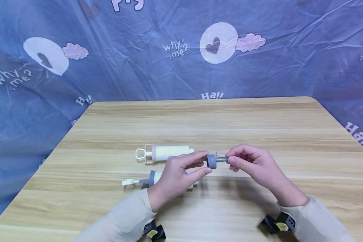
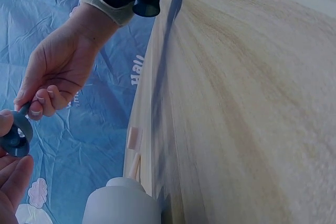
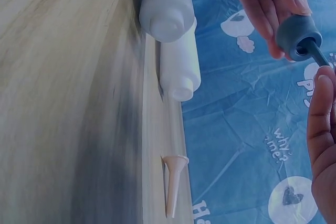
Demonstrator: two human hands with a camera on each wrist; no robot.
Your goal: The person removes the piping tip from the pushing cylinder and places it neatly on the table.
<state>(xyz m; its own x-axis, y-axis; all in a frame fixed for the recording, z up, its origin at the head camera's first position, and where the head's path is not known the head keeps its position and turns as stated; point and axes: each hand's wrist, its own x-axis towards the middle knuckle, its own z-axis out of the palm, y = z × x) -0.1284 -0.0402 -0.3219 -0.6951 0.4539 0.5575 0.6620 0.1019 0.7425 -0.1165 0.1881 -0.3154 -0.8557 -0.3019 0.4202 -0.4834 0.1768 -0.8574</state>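
Observation:
Between both hands, above the table, is a blue-grey nozzle cap (image 1: 211, 161) with a thin stem (image 1: 222, 160) pointing right. My left hand (image 1: 181, 171) pinches its wide end, fingers on one side and thumb on the other. The stem's tip is gripped between thumb and fingertips of my right hand (image 1: 257, 164). In the left wrist view the hollow underside of the cap (image 2: 22, 134) shows. Just behind the hands lies a beige funnel-shaped nozzle (image 3: 175, 182). Two white syringe-like tubes lie near my left hand, the nearer one (image 1: 158, 176) partly hidden under it.
The farther tube (image 1: 172, 153) has a pale collar and a white looped plunger handle (image 1: 140, 154) pointing left. A blue-grey collar (image 1: 152, 178) and white handle (image 1: 129, 182) belong to the nearer tube. Beyond the wooden table (image 1: 199, 117) hangs a blue printed cloth (image 1: 145, 67).

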